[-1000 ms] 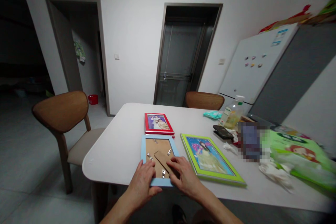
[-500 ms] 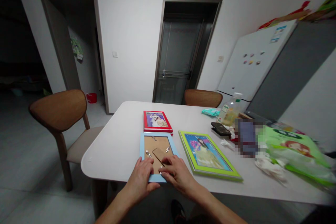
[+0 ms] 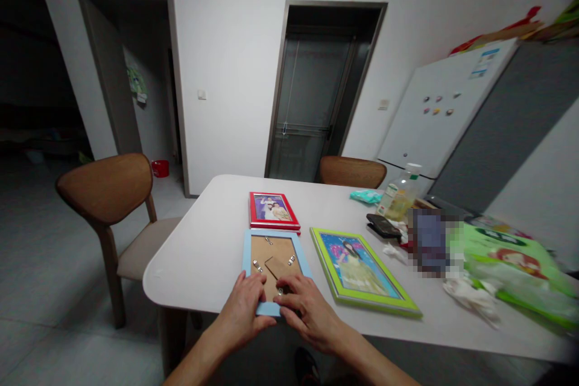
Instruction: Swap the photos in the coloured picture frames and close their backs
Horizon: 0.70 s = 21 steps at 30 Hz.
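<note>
A light-blue picture frame [image 3: 250, 247] lies face down at the table's near edge, its brown backing board [image 3: 266, 253] upward. Small metal clips hold the board around its sides, one of them a clip [image 3: 257, 266] at the left. My left hand [image 3: 244, 304] grips the frame's near left corner, thumb below the near edge. At the near right corner my right hand [image 3: 307, 307] is closed, its fingertips touching the near metal clip [image 3: 280, 291] and its thumb at the edge. The right fingers partly cover that clip.
A red picture frame [image 3: 274, 209] lies just beyond, and a green one [image 3: 366, 271] to the right. Farther right are a bottle [image 3: 400, 193], a black wallet-like item [image 3: 383, 226], crumpled tissue [image 3: 470, 298] and a green tissue pack [image 3: 511, 253]. A chair [image 3: 106, 187] stands left.
My right fingers have shifted slightly over the near clip, and the thumb has dropped to the frame's edge. My left hand keeps its grip. The whole view has shifted a little.
</note>
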Motion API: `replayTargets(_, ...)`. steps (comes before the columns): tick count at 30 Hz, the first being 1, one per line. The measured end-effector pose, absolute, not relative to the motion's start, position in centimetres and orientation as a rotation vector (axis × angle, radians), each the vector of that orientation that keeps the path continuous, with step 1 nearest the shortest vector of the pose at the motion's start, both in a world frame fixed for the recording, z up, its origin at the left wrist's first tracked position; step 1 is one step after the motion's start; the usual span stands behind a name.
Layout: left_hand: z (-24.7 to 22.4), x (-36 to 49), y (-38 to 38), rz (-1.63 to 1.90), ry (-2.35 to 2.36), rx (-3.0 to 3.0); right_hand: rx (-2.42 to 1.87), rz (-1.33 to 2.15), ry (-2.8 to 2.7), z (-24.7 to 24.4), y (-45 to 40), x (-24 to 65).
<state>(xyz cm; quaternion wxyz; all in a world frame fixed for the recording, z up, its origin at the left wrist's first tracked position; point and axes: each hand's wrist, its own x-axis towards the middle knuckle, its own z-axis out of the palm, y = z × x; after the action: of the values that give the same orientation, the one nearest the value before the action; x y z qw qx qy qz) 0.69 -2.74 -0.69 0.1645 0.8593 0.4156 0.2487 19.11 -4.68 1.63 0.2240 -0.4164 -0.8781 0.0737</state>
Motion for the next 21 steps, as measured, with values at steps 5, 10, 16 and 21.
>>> replayTargets(5,-0.5,0.7,-2.9,0.69,1.213,2.437,-1.304,0.167,-2.288,0.9,-2.6,19.9)
replayTargets(10,-0.2,0.8,-3.0,0.676,1.225,2.431,-1.614,-0.051,-2.175,0.4,0.6,20.9)
replayTargets(16,-0.4,0.8,-2.9,0.682,1.232,2.433,-1.667,-0.082,-2.214,0.4,1.7,21.0)
replayTargets(21,-0.1,0.7,-3.1,0.683,1.218,2.414,-1.639,-0.079,-2.185,0.0,1.3,21.3)
